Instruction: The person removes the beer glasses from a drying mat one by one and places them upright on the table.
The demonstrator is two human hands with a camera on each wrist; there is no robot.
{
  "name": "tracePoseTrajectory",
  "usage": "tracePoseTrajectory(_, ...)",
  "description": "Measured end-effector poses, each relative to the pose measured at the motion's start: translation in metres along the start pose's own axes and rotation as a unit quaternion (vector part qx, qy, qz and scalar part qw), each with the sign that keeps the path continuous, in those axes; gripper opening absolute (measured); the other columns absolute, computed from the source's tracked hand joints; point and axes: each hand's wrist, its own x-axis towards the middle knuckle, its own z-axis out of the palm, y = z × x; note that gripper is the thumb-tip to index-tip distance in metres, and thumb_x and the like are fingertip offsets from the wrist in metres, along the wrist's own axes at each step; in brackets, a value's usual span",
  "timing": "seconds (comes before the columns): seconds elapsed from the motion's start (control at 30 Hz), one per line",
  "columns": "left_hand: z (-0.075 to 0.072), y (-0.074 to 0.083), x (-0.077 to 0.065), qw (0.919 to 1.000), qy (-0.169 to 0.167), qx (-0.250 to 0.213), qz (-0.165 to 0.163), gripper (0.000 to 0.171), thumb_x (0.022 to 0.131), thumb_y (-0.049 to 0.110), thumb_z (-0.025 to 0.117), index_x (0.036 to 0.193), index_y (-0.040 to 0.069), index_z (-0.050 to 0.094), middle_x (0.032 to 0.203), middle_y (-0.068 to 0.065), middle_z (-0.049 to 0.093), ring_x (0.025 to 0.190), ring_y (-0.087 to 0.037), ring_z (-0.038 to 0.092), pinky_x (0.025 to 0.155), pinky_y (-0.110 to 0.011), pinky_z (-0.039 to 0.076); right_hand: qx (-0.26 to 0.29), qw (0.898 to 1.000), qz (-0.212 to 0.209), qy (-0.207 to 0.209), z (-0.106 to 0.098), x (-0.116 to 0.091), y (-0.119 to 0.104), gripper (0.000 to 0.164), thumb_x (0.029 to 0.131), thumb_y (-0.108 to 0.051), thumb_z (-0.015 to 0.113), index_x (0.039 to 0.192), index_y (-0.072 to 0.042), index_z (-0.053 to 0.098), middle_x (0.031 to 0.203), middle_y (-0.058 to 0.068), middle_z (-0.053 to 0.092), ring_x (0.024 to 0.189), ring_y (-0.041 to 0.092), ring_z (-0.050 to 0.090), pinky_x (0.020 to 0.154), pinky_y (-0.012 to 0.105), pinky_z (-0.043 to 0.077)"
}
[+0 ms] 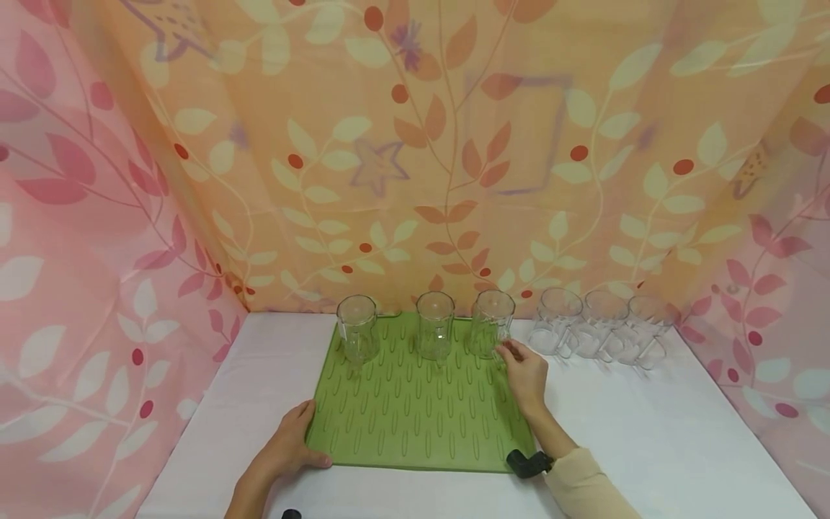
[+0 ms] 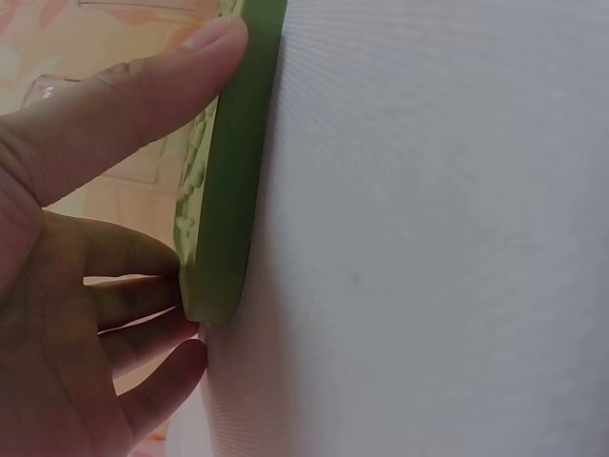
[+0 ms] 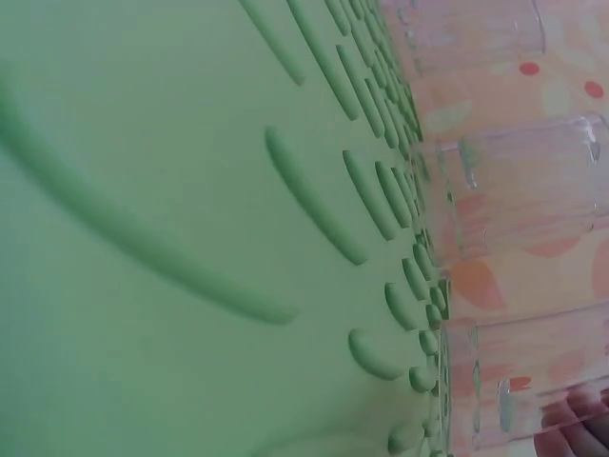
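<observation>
A green ridged drying mat (image 1: 415, 425) lies on the table with three clear glass mugs along its far edge. My right hand (image 1: 527, 373) holds the rightmost of these, a glass mug (image 1: 491, 324), by its handle side; in the right wrist view its fingertips (image 3: 580, 424) show through the glass. Left of it stand a middle mug (image 1: 434, 324) and a left mug (image 1: 358, 328). At the mat's near left corner rests my left hand (image 1: 288, 441), thumb (image 2: 162, 95) along the front edge and fingers (image 2: 152, 295) against the left edge.
Three more clear glass mugs stand in a row on the white table (image 1: 622, 432) right of the mat, the nearest of them a mug (image 1: 551, 324). A patterned cloth (image 1: 441, 158) hangs behind and at both sides. A black wrist mount (image 1: 528, 463) overlaps the mat's near right corner.
</observation>
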Motion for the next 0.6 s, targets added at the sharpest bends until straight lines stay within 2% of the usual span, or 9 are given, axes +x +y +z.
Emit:
tracePoseTrajectory(0.07,0.000,-0.001,0.000,1.0000,0.000,0.000,0.001,0.122,0.054,0.024,0.094,0.146,-0.015,0.024,0.151,-0.035,0.028,0.139,-0.054,0.024,0.114,-0.064,0.025,-0.011,1.000,-0.010,0.012,0.000,0.000,-0.002,0.017,0.083,-0.002,0.074,0.096,0.009,0.074,0.087,0.024,0.074,0.072,0.032,0.073,0.061,-0.005,0.041)
tracePoseTrajectory(0.13,0.000,-0.001,0.000,1.0000,0.001,-0.003,0.001,0.122,0.054,0.024,0.094,0.146,-0.015,0.024,0.151,-0.034,0.029,0.140,-0.053,0.024,0.114,-0.064,0.025,-0.020,0.999,-0.017,0.022,-0.002,0.002,-0.003,0.017,0.083,-0.001,0.073,0.096,0.010,0.073,0.087,0.025,0.073,0.073,0.038,0.073,0.061,-0.007,0.039)
tracePoseTrajectory(0.43,0.001,-0.001,-0.001,1.0000,0.002,-0.006,-0.004,0.122,0.053,0.023,0.094,0.147,-0.014,0.024,0.151,-0.033,0.029,0.140,-0.053,0.024,0.115,-0.064,0.024,-0.050,0.997,-0.034,0.039,-0.013,0.008,0.001,0.020,0.082,0.002,0.073,0.099,0.013,0.071,0.089,0.026,0.072,0.072,0.039,0.072,0.061,-0.007,0.039)
tracePoseTrajectory(0.6,0.001,-0.001,0.000,1.0000,0.000,-0.005,-0.008,0.122,0.054,0.023,0.094,0.147,-0.014,0.024,0.152,-0.034,0.028,0.140,-0.053,0.023,0.114,-0.065,0.024,-0.074,0.994,-0.053,0.054,-0.017,0.013,0.006,0.019,0.082,0.001,0.072,0.098,0.011,0.072,0.089,0.025,0.073,0.071,0.038,0.073,0.061,-0.001,0.045)
